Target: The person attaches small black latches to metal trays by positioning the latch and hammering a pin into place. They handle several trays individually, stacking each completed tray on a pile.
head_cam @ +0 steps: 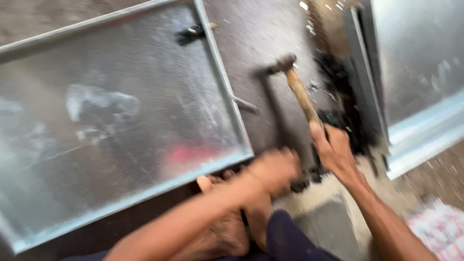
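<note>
My right hand [333,147] grips the wooden handle of a hammer [298,89], whose dark metal head points up and to the left over the dark floor. My left hand [274,169] is blurred, curled into a loose fist just past the lower right corner of a large shiny sheet-metal tray [121,111]. Whether that hand holds anything cannot be made out. The tray has folded raised edges and lies flat. A bare foot [222,227] shows under my left forearm.
A second sheet-metal panel [415,72] with a folded edge lies at the right. Dark debris [338,82] is piled between the two panels. A small dark clamp [191,33] sits on the tray's top edge. Printed paper [437,227] lies at bottom right.
</note>
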